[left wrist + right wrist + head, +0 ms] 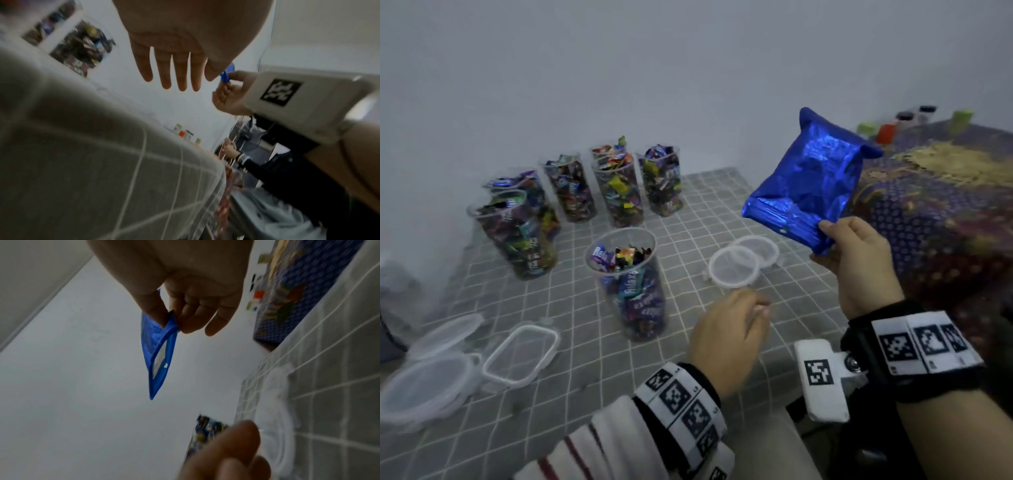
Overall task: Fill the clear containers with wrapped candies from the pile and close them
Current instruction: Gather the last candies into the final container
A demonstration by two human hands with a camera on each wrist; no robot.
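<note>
Candies fill a clear container that is stood lidless on the gridded table, just left of 2 overlapping round lids. 6 more filled containers are grouped behind it, near the wall. A blue foil bag is pinched at 1 corner between thumb and fingers of the right hand and held above the table. The left hand is held over the table with fingers straight and loosely spread, nothing gripped.
</note>
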